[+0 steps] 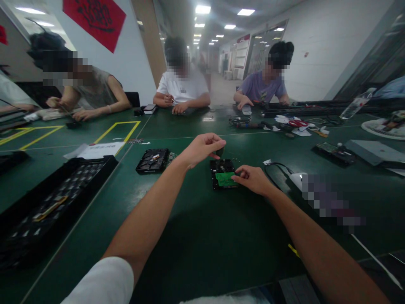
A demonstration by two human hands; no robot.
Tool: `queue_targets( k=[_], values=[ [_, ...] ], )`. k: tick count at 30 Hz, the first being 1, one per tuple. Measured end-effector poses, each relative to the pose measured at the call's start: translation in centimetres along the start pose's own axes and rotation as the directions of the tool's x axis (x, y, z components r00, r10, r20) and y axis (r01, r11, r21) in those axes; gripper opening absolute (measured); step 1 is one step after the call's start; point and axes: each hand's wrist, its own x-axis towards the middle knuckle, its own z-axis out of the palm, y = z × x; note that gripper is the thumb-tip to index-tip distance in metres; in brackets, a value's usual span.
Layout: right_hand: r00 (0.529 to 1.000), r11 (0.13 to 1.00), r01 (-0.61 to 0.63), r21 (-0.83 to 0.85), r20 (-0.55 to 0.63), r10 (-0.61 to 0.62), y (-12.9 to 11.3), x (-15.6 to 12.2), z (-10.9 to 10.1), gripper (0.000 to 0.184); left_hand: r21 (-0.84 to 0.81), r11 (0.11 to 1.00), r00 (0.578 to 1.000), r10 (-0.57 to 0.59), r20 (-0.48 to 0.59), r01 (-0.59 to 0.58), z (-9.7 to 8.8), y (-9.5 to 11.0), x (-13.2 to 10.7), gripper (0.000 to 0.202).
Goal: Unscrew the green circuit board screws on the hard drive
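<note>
A black hard drive [223, 173] with a green circuit board [225, 179] on top lies on the green table [202, 236] in front of me. My left hand [202, 148] hovers just above the drive's far end, fingers pinched round a small dark thing I cannot make out. My right hand [251, 178] rests at the drive's right edge, fingers curled and touching the green board. A second black drive [153, 160] lies to the left, apart from both hands.
A long black tray [47, 202] of parts lies at the left. A black cable [278, 169] and a white device sit to the right. Three people sit at the far side with tools, boards and a water bottle [357, 103].
</note>
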Motion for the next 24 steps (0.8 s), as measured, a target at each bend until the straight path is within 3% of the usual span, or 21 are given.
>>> queue_targets(
  k=[7, 14, 20, 24],
  values=[
    [1.000, 1.000, -0.009, 0.008, 0.017, 0.009, -0.08, 0.00, -0.16, 0.040, 0.138, 0.990, 0.998, 0.028, -0.057, -0.020, 0.17, 0.07, 0.01, 0.029],
    [1.000, 1.000, -0.010, 0.006, 0.013, 0.010, -0.27, -0.09, -0.21, 0.039, 0.092, 0.993, 0.997, 0.066, 0.044, -0.070, 0.16, 0.30, -0.12, 0.025],
    [1.000, 1.000, -0.002, 0.013, 0.014, 0.002, -0.29, -0.09, -0.32, 0.038, 0.106, 0.994, 0.996, 0.031, -0.089, -0.022, 0.64, 0.00, -0.03, 0.024],
    [1.000, 1.000, -0.004, 0.013, 0.022, 0.004, -0.17, -0.04, -0.23, 0.039, 0.047, 0.999, 0.999, 0.028, -0.022, -0.027, 0.65, -0.02, -0.02, 0.023]
  ],
)
